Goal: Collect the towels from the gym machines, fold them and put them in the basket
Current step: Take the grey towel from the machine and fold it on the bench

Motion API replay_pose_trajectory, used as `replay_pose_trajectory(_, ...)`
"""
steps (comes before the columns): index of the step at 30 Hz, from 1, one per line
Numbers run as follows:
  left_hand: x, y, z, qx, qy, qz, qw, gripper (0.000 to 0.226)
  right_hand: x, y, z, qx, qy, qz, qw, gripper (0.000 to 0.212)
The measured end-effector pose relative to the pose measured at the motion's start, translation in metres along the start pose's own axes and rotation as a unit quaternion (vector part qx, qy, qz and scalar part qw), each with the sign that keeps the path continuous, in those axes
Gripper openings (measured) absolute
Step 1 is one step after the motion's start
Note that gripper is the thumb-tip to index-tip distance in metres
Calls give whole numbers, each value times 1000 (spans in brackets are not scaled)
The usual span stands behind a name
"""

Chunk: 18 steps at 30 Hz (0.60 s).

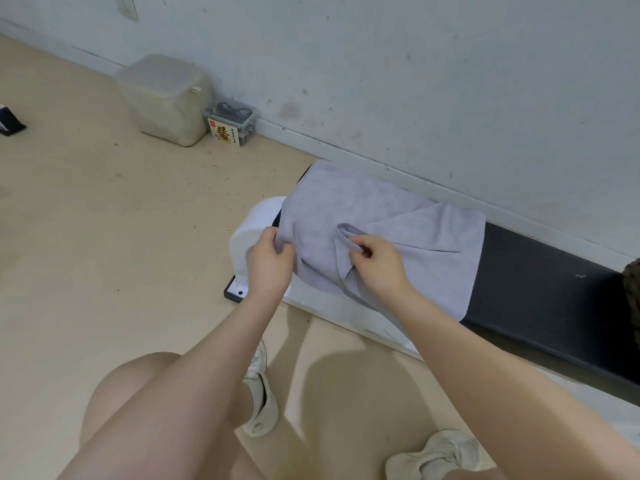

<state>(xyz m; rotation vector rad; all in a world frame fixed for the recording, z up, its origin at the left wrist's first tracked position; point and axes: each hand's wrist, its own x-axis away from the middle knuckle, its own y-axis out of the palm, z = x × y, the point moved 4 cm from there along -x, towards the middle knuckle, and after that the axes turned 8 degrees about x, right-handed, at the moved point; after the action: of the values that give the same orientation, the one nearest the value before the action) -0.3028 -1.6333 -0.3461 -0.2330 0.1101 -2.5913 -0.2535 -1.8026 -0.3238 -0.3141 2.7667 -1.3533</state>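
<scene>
A light grey towel [381, 216] lies spread over the front end of a low treadmill [540, 292] that has a black belt and a white frame. One corner of the towel is folded over on the right. My left hand [268, 261] grips the towel's near left edge. My right hand [375, 263] pinches a fold of the towel near its middle. No basket is in view.
The treadmill runs along a pale wall. A grey cube-shaped block [166, 98] and a small clear box of dark items [230, 123] stand by the wall at the back left. Beige floor spreads to the left. My legs and shoes [259, 393] are below.
</scene>
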Motion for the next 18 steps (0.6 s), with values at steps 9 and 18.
replay_pose_trajectory(9, 46, 80, 51, -14, 142, -142, 980, 6, 38, -68, 16, -103, 33, 117, 987, 9)
replay_pose_trajectory(18, 81, 116, 59, 11, 126, -155, 980, 6, 61, -89, 35, -214, 70, 113, 968, 10)
